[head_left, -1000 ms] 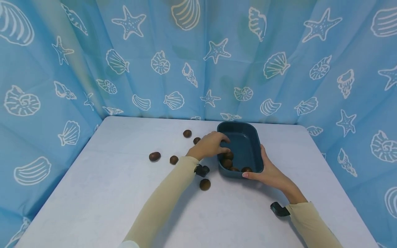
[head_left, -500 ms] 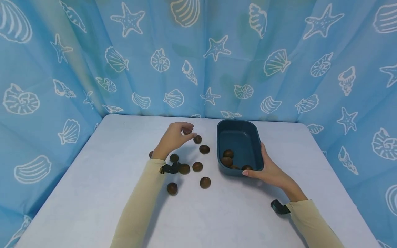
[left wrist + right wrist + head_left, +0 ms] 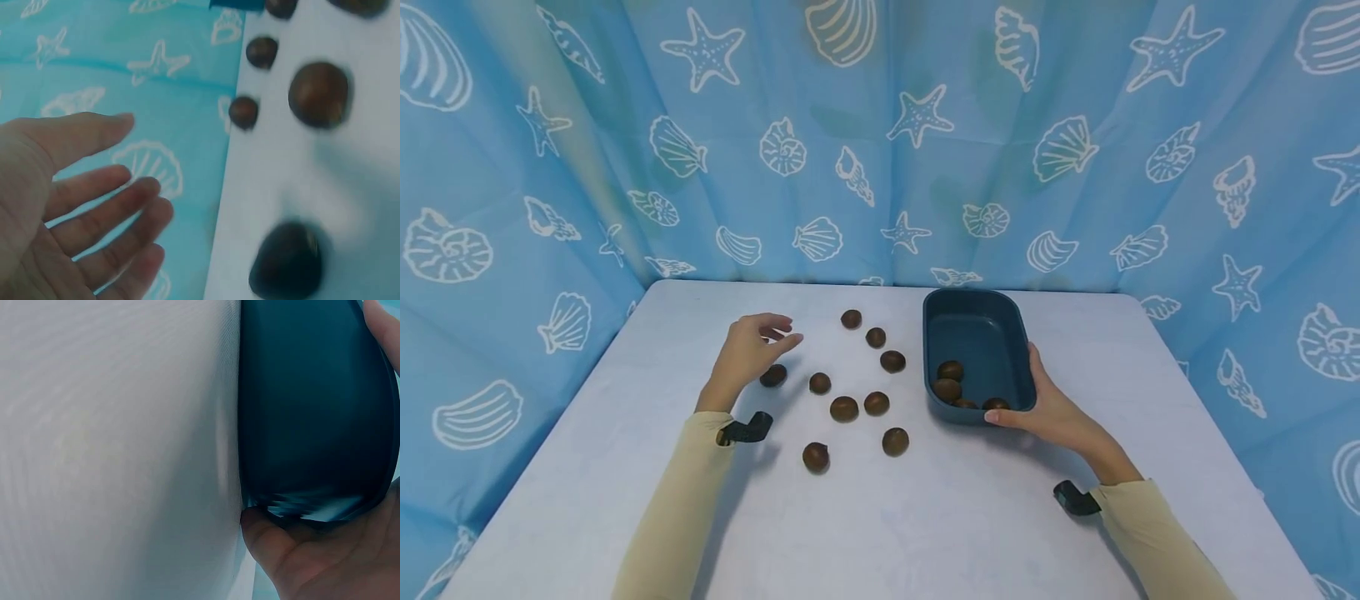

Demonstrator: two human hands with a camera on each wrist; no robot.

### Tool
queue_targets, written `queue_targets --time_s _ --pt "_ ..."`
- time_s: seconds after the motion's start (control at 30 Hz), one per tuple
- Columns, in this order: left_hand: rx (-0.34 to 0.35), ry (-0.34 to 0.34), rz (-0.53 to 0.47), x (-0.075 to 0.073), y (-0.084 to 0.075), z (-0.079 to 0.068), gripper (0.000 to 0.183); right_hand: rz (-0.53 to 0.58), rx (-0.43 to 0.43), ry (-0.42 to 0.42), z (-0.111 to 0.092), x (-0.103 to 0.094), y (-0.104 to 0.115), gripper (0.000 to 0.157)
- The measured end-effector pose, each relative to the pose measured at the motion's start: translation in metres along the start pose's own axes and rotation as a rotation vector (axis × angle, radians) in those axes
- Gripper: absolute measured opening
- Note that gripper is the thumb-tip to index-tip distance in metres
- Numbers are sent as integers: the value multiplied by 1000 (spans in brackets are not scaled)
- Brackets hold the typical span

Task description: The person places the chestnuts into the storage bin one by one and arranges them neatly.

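My left hand [image 3: 747, 354] hovers over the left part of the table with nothing in it, fingers loosely bent and apart. A brown chestnut [image 3: 773, 376] lies just below its thumb side in the head view. In the left wrist view the spread fingers [image 3: 112, 219] are bare, and a dark chestnut [image 3: 287, 259] lies to their right. My right hand [image 3: 1060, 412] grips the near right corner of a dark teal rectangular tub [image 3: 979, 333], thumb over the front rim and fingers along the side. Several chestnuts [image 3: 947, 390] sit in the tub's near end.
More chestnuts lie scattered left of the tub, among them a chestnut [image 3: 844, 409] mid-table, a chestnut [image 3: 816, 457] nearer the front and a chestnut [image 3: 852, 319] toward the back. A blue shell-print curtain [image 3: 880, 167] borders the white table [image 3: 925, 517] at the back and sides.
My left hand has moved left from the tub, passing over the back chestnuts, to the leftmost chestnut. It uncovers chestnuts on the table. My right hand keeps its grip on the tub.
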State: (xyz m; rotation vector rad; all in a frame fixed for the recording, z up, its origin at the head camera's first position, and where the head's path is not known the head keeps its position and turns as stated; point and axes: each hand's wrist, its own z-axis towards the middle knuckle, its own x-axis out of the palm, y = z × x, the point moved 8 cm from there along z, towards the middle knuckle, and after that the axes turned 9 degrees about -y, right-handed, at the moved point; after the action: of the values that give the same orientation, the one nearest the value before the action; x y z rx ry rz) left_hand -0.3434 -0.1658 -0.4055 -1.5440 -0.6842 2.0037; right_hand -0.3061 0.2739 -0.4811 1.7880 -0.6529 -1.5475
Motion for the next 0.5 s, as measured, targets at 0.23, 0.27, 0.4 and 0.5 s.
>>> queue_targets --time_s 0.23,0.27,0.4,0.5 --pt "-108 114 103 0 31 -6 50 8 -4 1 0 1 -1 138" --pt "-117 136 116 0 34 -6 50 8 -5 2 -1 2 -1 138" --pt "-143 227 187 2 45 -8 52 -7 3 0 -1 1 -1 138" --pt "-140 286 232 3 49 -9 55 -19 8 -1 -1 0 -1 138"
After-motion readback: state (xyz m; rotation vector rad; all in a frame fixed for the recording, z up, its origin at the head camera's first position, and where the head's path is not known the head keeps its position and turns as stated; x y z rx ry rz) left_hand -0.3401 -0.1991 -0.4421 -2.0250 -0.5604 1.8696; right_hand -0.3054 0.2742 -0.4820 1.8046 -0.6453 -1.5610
